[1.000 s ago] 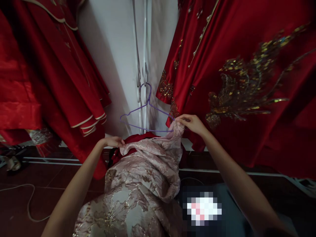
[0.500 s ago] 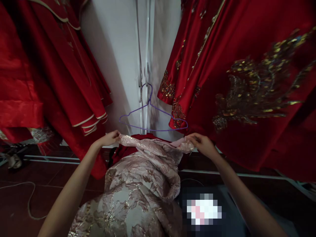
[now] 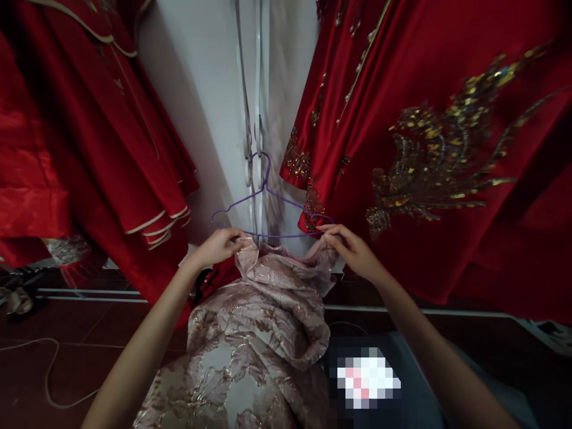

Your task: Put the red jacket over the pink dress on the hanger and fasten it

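Note:
A pale pink brocade garment point(image 3: 263, 316) with a gold floral pattern lies bunched in front of me, a red lining showing at its top left. My left hand point(image 3: 218, 245) is closed on its upper left edge. My right hand point(image 3: 351, 249) is closed on its upper right edge. Both hands hold the cloth just under the bottom wire of a purple wire hanger point(image 3: 268, 202), which hangs by its hook on a white door handle point(image 3: 252, 149).
Red satin garments hang at the left point(image 3: 89, 137) and, with gold embroidery, at the right point(image 3: 438, 149). A white cupboard door point(image 3: 210, 107) stands behind. A white cable point(image 3: 49, 369) lies on the dark red floor at lower left.
Both hands have come closer together and risen, bringing the garment's top edge up to the hanger's bottom wire. The right hand had dropped lower half a second ago.

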### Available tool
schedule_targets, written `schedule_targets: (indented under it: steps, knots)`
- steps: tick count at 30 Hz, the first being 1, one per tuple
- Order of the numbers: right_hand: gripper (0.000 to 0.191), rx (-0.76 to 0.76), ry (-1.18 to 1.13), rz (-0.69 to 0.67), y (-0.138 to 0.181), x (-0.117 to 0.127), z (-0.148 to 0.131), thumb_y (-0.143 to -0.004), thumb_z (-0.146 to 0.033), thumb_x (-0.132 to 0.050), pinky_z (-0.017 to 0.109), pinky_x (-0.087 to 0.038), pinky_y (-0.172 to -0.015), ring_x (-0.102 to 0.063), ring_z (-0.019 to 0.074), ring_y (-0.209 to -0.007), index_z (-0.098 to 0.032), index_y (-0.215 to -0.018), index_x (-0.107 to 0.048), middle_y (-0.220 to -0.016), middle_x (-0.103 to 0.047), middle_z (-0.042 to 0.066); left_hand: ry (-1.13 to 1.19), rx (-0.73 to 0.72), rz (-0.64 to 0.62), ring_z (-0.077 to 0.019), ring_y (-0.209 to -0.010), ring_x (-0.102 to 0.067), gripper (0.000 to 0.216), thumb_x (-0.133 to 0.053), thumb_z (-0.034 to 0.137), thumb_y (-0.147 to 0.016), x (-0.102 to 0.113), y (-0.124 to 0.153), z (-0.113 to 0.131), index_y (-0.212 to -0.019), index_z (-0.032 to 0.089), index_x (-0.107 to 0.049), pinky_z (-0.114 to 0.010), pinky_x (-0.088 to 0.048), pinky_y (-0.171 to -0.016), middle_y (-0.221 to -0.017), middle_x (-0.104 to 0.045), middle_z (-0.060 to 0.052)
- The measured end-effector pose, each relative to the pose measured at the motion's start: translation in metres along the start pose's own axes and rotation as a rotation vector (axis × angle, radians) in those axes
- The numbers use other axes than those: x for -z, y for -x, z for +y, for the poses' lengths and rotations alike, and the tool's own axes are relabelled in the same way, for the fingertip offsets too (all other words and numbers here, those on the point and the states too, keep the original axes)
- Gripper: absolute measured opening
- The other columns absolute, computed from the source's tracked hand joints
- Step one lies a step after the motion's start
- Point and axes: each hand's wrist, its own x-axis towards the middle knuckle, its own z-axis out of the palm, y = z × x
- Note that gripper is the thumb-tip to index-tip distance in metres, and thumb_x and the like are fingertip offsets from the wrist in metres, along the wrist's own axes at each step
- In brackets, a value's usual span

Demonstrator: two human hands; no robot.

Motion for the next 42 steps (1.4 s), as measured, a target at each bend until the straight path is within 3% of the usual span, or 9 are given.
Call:
schedule_targets:
  steps: [6, 10, 13, 18, 22, 32, 37, 40, 42]
  knots:
    - [0.027, -0.034, 0.043, 0.208, -0.024, 0.008, 0.043, -0.084, -0.046, -0.046, 0.044, -0.026, -0.107, -0.037, 0.0233, -0.13, -0.021, -0.088, -0.055, -0.135, -0.047, 0.011, -0.23, -0.192, 0.005, -0.0212, -0.121, -0.044, 0.021, -0.045, 0.028, -0.085, -0.046, -0.033, 0.002, -0.096, 0.02, -0.061, -0.043, -0.026, -0.106, -0.128, -0.053, -0.007]
    - [0.024, -0.096, 0.187, 0.385, -0.025, 0.028, 0.074, -0.082, -0.044, -0.049, 0.046, -0.03, -0.105, -0.042, 0.0262, -0.126, -0.022, -0.087, -0.058, -0.13, -0.051, 0.01, -0.234, -0.156, -0.076, -0.0216, -0.118, -0.047, 0.021, -0.046, 0.026, -0.084, -0.072, -0.038, -0.005, -0.097, 0.021, -0.061, -0.044, -0.026, -0.106, -0.128, -0.053, -0.006]
    - [0.02, -0.106, 0.22, 0.481, -0.023, 0.043, 0.092, -0.081, -0.042, -0.051, 0.047, -0.037, -0.1, -0.051, 0.0272, -0.117, -0.023, -0.085, -0.057, -0.126, -0.055, 0.011, -0.176, -0.166, -0.051, -0.0207, -0.11, -0.053, 0.02, -0.044, 0.027, -0.086, -0.076, -0.032, -0.004, -0.095, 0.02, -0.06, -0.039, -0.031, -0.102, -0.122, -0.057, -0.007]
    - [0.022, -0.123, 0.202, 0.602, -0.025, 0.051, 0.109, -0.081, -0.044, -0.051, 0.049, -0.045, -0.09, -0.059, 0.0277, -0.104, -0.022, -0.084, -0.054, -0.116, -0.061, 0.012, -0.123, -0.172, -0.055, -0.0196, -0.113, -0.051, 0.021, -0.04, 0.029, -0.088, -0.068, -0.019, 0.004, -0.09, 0.021, -0.059, -0.042, -0.024, -0.106, -0.12, -0.059, -0.005]
    - [0.02, -0.066, 0.187, 0.567, -0.028, 0.046, 0.099, -0.082, -0.043, -0.05, 0.046, -0.046, -0.088, -0.06, 0.0259, -0.102, -0.024, -0.085, -0.055, -0.114, -0.062, 0.01, -0.158, -0.15, -0.039, -0.0207, -0.118, -0.046, 0.02, -0.042, 0.029, -0.088, -0.069, -0.016, 0.002, -0.091, 0.021, -0.06, -0.045, -0.022, -0.107, -0.125, -0.055, -0.005]
    - [0.023, 0.148, 0.459, 0.425, -0.059, -0.008, 0.014, -0.088, -0.04, -0.043, 0.038, -0.042, -0.079, -0.058, 0.0228, -0.083, -0.023, -0.089, -0.058, -0.086, -0.064, 0.005, 0.098, -0.216, 0.02, -0.0208, -0.115, -0.049, 0.02, -0.047, 0.03, -0.087, -0.094, -0.028, 0.028, -0.093, 0.02, -0.062, -0.038, -0.032, -0.101, -0.125, -0.057, -0.007]
    - [0.02, 0.109, 0.494, 0.378, -0.059, -0.015, 0.015, -0.089, -0.039, -0.039, 0.038, -0.039, -0.08, -0.058, 0.0225, -0.08, -0.024, -0.091, -0.053, -0.087, -0.065, 0.004, 0.276, -0.097, 0.253, -0.018, -0.103, -0.057, 0.029, -0.041, 0.036, -0.09, -0.089, -0.016, 0.011, -0.098, 0.018, -0.062, -0.033, -0.039, -0.094, -0.109, -0.064, -0.007]
    - [0.02, 0.118, 0.502, 0.391, -0.06, -0.008, 0.016, -0.087, -0.041, -0.043, 0.037, -0.039, -0.079, -0.058, 0.0217, -0.079, -0.023, -0.088, -0.053, -0.086, -0.065, 0.003, 0.295, 0.101, 0.624, -0.0175, -0.095, -0.059, 0.036, -0.04, 0.044, -0.089, -0.072, 0.004, -0.035, -0.098, 0.017, -0.062, -0.029, -0.044, -0.086, -0.1, -0.066, -0.006]
    - [0.021, 0.119, 0.482, 0.385, -0.063, -0.004, 0.016, -0.086, -0.043, -0.045, 0.034, -0.04, -0.076, -0.058, 0.0203, -0.074, -0.023, -0.086, -0.053, -0.082, -0.065, 0.003, 0.209, 0.218, 0.756, -0.0185, -0.093, -0.059, 0.038, -0.044, 0.047, -0.086, -0.062, 0.019, -0.075, -0.094, 0.017, -0.064, -0.03, -0.044, -0.085, -0.096, -0.066, -0.007]
